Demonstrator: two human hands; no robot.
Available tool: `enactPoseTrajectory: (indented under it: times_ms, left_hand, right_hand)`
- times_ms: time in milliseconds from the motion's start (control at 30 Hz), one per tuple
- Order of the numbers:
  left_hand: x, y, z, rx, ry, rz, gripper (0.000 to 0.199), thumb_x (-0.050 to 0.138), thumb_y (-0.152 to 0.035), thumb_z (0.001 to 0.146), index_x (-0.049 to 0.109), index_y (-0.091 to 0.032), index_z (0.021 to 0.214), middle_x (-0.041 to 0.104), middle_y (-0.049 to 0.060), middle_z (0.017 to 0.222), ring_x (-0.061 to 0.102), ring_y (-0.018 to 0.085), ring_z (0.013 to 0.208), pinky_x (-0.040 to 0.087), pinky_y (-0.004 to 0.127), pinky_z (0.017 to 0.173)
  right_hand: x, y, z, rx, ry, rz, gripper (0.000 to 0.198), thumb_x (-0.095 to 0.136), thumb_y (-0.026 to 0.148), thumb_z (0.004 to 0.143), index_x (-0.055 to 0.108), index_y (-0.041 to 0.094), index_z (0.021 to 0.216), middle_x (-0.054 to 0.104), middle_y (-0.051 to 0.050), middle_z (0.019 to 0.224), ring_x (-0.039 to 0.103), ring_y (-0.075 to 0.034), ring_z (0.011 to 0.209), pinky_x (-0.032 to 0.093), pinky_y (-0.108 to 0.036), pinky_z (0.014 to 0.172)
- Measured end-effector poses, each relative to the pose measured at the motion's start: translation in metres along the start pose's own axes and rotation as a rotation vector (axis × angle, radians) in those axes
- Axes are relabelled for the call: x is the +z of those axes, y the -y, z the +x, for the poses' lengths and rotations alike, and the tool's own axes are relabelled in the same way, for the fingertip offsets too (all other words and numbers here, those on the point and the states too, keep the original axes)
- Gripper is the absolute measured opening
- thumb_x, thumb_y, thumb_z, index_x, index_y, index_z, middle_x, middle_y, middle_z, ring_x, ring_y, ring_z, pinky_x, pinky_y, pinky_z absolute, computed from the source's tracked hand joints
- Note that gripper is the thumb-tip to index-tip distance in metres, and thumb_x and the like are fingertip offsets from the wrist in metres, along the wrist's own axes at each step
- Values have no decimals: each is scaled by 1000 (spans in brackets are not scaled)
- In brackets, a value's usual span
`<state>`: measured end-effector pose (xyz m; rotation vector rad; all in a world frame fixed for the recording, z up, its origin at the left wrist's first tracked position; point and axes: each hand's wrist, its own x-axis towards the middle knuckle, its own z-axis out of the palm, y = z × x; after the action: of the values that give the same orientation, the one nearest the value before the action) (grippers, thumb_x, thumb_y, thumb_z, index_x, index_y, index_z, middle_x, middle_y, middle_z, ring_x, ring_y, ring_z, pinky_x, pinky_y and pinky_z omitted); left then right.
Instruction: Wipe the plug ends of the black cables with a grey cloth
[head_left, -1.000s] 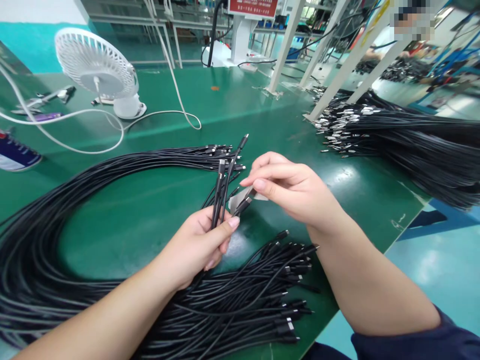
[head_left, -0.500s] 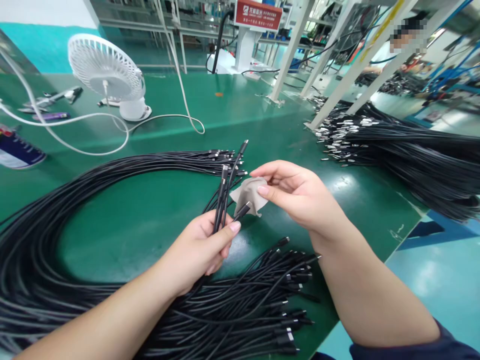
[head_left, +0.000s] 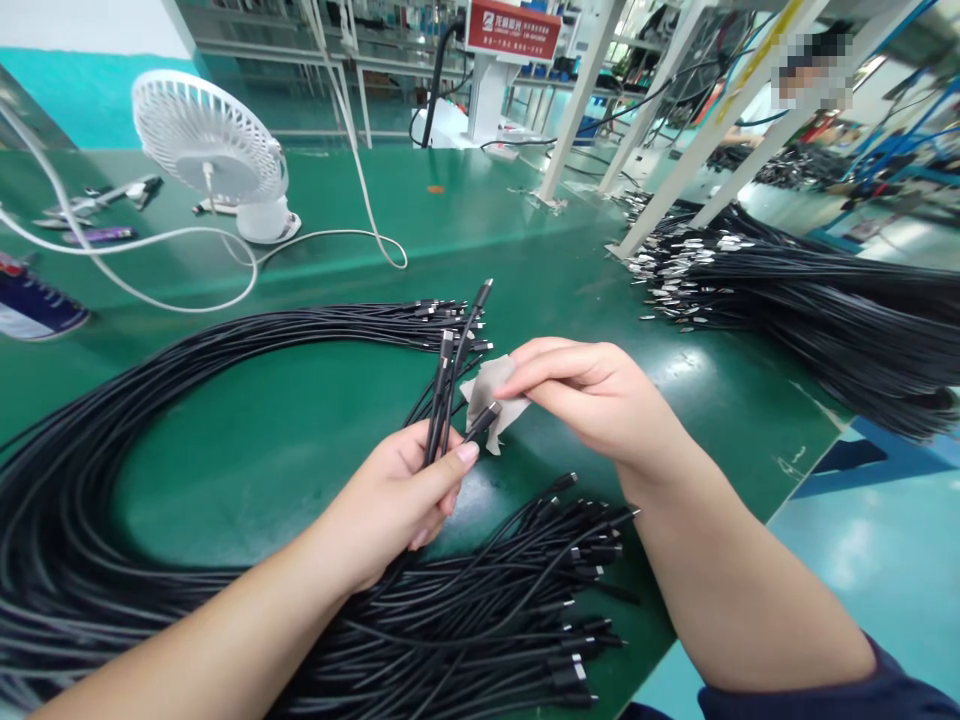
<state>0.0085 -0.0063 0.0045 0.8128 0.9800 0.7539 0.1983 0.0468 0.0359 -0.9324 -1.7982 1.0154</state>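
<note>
My left hand (head_left: 416, 480) is closed round a few black cables (head_left: 439, 405), their metal-tipped plugs sticking up above the fingers. One plug (head_left: 484, 420) leans to the right over my thumb. Between the thumb and fingers of my right hand (head_left: 581, 385) a crumpled pale grey cloth (head_left: 486, 390) is pinched, just behind that plug. Whether cloth and plug touch, I cannot tell. A big bundle of black cables (head_left: 60, 520) curves round on the left, with one set of ends (head_left: 442, 310) behind my hands and another (head_left: 577, 570) below them.
On the green table (head_left: 315, 215) a white fan (head_left: 210, 150) stands at the back left, its white cord looping over the surface. A blue can (head_left: 37, 300) lies at the left edge. More black cables (head_left: 825, 310) lie at the right, by slanted white posts (head_left: 667, 150).
My right hand has turned and its fingers have closed more over the cloth, whose lower corner now hangs further down. My left hand and its cables have hardly moved.
</note>
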Motion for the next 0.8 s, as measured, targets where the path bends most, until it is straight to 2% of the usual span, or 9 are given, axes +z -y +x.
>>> enactPoseTrajectory:
  times_ms: [67,233,400,533,667,800]
  left_hand:
    - [0,0,-1,-2,3,-1,35,72,-44,78,49,-18,76,47,-11,45,26,0,29,22,11,30]
    - [0,0,-1,6,3,-1,36,73,-44,78,48,-18,76,47,-10,46,26,0,29,22,11,30]
    - [-1,0,0,2,6,4,36,72,-44,78,48,-19,76,46,-11,45,26,0,29,22,11,30]
    - [-1,1,1,-3,11,4,35,71,-45,79,48,-19,77,47,-10,45,27,0,29,22,11,30]
    - [-1,1,1,-3,10,3,37,72,-46,77,48,-19,76,47,-10,45,27,0,29,22,11,30]
    - [0,-1,2,-3,7,15,40,74,-49,75,47,-19,77,46,-11,44,27,0,29,22,11,31]
  right_hand:
    - [-1,1,0,-8,19,-37,24,56,8,82,76,19,76,73,-4,85,68,-15,83,55,-29,80]
    - [-2,2,-3,24,82,37,24,60,7,80,76,19,94,70,-7,103,68,-18,96,56,-31,84]
    - [-3,0,-4,27,170,129,30,75,10,73,75,19,101,67,-8,108,66,-17,96,57,-29,82]
    - [-6,0,-3,-7,192,86,22,68,12,81,75,19,100,68,-8,107,67,-17,97,57,-29,82]
    - [-8,1,-4,-94,246,-13,28,54,9,89,74,21,105,71,-6,109,67,-16,100,56,-31,87]
    - [-1,-2,-5,21,210,0,20,59,16,90,75,20,101,75,-6,104,69,-17,95,57,-31,84]
